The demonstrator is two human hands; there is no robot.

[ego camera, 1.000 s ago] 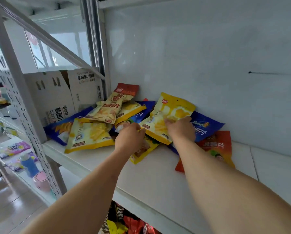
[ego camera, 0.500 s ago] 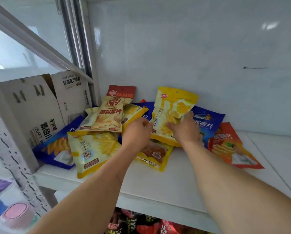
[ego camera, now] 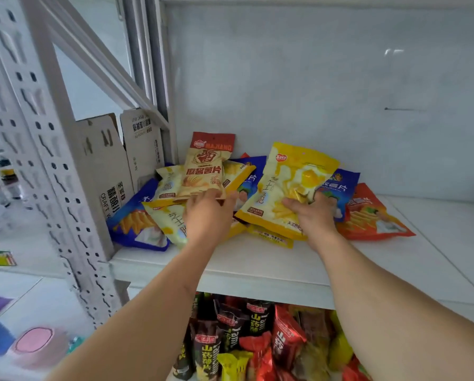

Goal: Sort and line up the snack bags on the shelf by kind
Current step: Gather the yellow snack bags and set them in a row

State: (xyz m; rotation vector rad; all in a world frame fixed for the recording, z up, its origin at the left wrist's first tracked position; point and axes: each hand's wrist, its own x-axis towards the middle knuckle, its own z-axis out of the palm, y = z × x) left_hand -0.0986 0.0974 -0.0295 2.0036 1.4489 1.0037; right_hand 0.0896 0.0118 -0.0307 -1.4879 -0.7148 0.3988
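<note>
A mixed heap of snack bags lies at the back left of the white shelf (ego camera: 271,259). My right hand (ego camera: 314,215) grips the lower edge of a big yellow bag (ego camera: 290,185) and tilts it up off the heap. My left hand (ego camera: 208,215) holds the bottom of a tan bag with a red top (ego camera: 207,169). Under them lie other yellow bags (ego camera: 169,218), a blue bag at the left (ego camera: 137,224), a blue bag at the right (ego camera: 340,188) and an orange-red bag (ego camera: 367,215) flat at the far right.
A white cardboard box (ego camera: 112,166) stands left of the heap beside the perforated rack post (ego camera: 46,149). The shelf's right half is bare white board. The shelf below holds several dark, red and yellow snack packs (ego camera: 257,339). A pink-lidded container (ego camera: 35,345) sits at lower left.
The view has closed in on the shelf. My left hand moved from the small yellow bag in the middle up to the tan red-topped bag. My right hand keeps the big yellow bag raised.
</note>
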